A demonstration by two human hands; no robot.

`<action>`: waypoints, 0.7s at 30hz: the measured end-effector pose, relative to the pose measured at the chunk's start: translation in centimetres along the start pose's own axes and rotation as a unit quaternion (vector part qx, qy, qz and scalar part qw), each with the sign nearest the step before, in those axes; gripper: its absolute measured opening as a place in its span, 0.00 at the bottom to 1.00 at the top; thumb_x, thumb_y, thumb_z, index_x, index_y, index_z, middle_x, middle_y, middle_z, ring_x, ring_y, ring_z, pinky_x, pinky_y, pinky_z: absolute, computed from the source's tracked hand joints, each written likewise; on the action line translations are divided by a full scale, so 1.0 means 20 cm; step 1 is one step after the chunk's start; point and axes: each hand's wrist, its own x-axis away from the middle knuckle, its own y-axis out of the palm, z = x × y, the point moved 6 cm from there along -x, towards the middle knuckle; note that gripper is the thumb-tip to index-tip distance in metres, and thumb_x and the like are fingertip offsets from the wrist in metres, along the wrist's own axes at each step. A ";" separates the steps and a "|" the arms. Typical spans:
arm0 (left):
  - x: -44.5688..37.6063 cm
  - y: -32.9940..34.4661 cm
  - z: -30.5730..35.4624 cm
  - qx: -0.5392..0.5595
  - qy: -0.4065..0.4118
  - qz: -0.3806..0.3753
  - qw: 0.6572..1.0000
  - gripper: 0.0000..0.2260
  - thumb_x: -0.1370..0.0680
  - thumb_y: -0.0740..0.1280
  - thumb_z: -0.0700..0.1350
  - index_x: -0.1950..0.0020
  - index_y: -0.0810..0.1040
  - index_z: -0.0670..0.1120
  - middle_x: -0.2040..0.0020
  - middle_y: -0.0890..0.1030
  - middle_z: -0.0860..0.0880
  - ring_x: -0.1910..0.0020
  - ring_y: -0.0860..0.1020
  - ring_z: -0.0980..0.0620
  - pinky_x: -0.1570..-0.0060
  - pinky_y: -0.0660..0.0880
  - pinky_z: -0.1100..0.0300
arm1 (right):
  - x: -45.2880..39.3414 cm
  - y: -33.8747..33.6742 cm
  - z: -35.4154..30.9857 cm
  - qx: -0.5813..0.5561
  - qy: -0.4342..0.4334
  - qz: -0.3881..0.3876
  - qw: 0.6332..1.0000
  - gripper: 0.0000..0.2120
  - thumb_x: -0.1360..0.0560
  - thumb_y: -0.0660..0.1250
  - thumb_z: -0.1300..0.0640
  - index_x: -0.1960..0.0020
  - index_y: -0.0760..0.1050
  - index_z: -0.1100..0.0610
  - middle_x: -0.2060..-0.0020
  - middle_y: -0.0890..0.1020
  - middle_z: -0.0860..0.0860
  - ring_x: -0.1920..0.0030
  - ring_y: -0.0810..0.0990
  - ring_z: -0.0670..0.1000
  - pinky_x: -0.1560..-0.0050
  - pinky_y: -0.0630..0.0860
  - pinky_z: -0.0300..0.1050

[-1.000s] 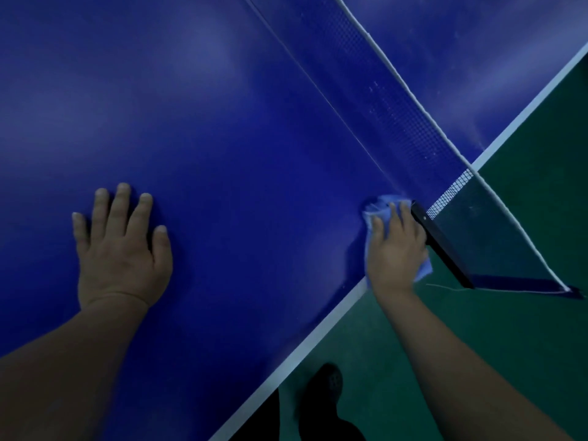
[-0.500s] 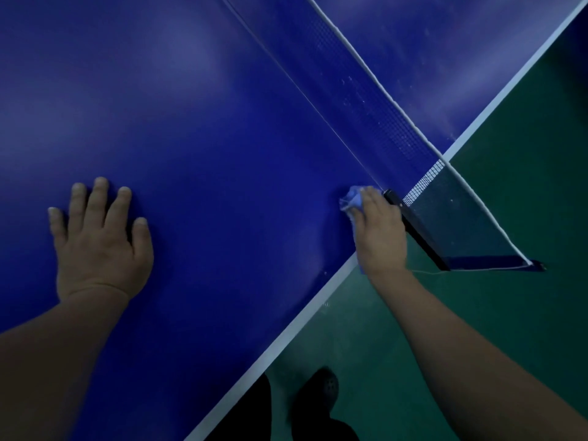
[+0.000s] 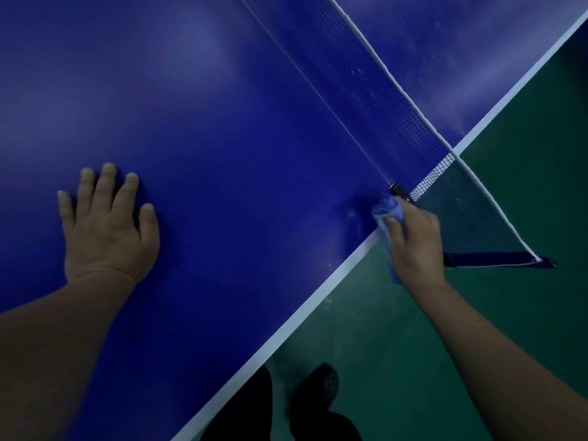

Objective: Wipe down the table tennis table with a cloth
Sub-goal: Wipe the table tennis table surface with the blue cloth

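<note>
The blue table tennis table (image 3: 241, 128) fills the left and upper part of the head view, with a white line along its near edge. My left hand (image 3: 106, 224) rests flat on the table top, fingers spread. My right hand (image 3: 413, 243) grips a bunched light blue cloth (image 3: 386, 213) at the table's side edge, right beside the black net post (image 3: 400, 190). Part of the cloth hangs down below my palm, off the edge.
The net (image 3: 381, 100) runs diagonally from the top centre to the post and overhangs the green floor (image 3: 477, 329). My dark shoe (image 3: 321, 389) stands on the floor close under the table edge. White specks dot the table beyond the net.
My right hand has slid the cloth back from the table top to the side edge by the net post and bunched it tighter. My left hand stays flat in place.
</note>
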 end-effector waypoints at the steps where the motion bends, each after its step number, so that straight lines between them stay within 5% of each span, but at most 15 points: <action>1: 0.00 0.00 0.00 0.001 0.000 0.000 1.000 0.27 0.19 0.48 0.57 0.23 0.62 0.46 0.20 0.57 0.45 0.20 0.48 0.45 0.25 0.36 0.47 | -0.06 0.05 -0.03 -0.001 -0.008 -0.009 1.000 0.14 0.19 0.62 0.57 0.37 0.78 0.60 0.47 0.82 0.54 0.46 0.77 0.62 0.44 0.74 0.57; 4: 0.00 -0.01 0.00 0.007 -0.003 -0.002 1.000 0.27 0.19 0.48 0.57 0.23 0.62 0.46 0.20 0.57 0.45 0.20 0.48 0.45 0.24 0.39 0.44 | -0.17 0.15 -0.07 0.012 0.022 0.021 0.999 0.18 0.18 0.64 0.57 0.32 0.74 0.63 0.40 0.80 0.58 0.38 0.71 0.61 0.36 0.68 0.51; 6: 0.00 -0.01 0.00 0.006 -0.002 -0.004 1.000 0.27 0.19 0.48 0.57 0.23 0.62 0.46 0.20 0.57 0.45 0.20 0.48 0.45 0.24 0.39 0.44 | -0.15 0.20 -0.15 0.013 0.007 0.023 1.000 0.18 0.20 0.66 0.58 0.32 0.74 0.65 0.42 0.80 0.59 0.40 0.71 0.61 0.40 0.67 0.48; 10: 0.00 0.00 -0.01 0.006 -0.003 -0.006 1.000 0.28 0.19 0.48 0.58 0.23 0.62 0.46 0.20 0.57 0.45 0.20 0.48 0.45 0.24 0.39 0.44 | 0.23 0.41 -0.44 -0.012 -0.177 -0.125 0.976 0.17 0.22 0.68 0.55 0.37 0.78 0.62 0.43 0.82 0.56 0.42 0.75 0.58 0.42 0.72 0.49; 12: 0.00 0.00 -0.01 0.012 -0.006 -0.005 1.000 0.28 0.19 0.48 0.58 0.23 0.62 0.46 0.20 0.57 0.45 0.20 0.48 0.45 0.24 0.39 0.44 | 0.30 0.40 -0.48 0.011 -0.276 -0.130 0.952 0.19 0.23 0.66 0.53 0.38 0.79 0.63 0.41 0.82 0.57 0.41 0.74 0.55 0.40 0.74 0.50; 15: 0.00 -0.01 0.00 0.012 -0.002 -0.005 1.000 0.28 0.19 0.48 0.58 0.23 0.62 0.46 0.20 0.57 0.44 0.20 0.48 0.45 0.24 0.39 0.43 | -0.01 0.31 -0.32 0.010 -0.157 -0.087 0.984 0.19 0.20 0.63 0.53 0.33 0.75 0.63 0.37 0.78 0.59 0.36 0.73 0.60 0.39 0.74 0.61; 18: 0.01 -0.02 0.01 0.016 -0.004 -0.008 1.000 0.29 0.19 0.47 0.58 0.23 0.62 0.45 0.20 0.56 0.44 0.20 0.48 0.45 0.23 0.40 0.43 | -0.25 0.29 -0.24 0.005 -0.027 -0.022 0.999 0.22 0.17 0.60 0.56 0.27 0.67 0.65 0.27 0.70 0.60 0.24 0.62 0.59 0.26 0.62 0.56; 21: 0.01 -0.03 0.02 0.016 -0.008 -0.015 1.000 0.30 0.20 0.46 0.58 0.22 0.61 0.45 0.20 0.56 0.45 0.20 0.48 0.45 0.23 0.40 0.43 | -0.05 0.44 -0.54 -0.032 -0.136 -0.040 0.989 0.18 0.19 0.64 0.57 0.30 0.72 0.60 0.28 0.70 0.56 0.25 0.64 0.51 0.25 0.60 0.42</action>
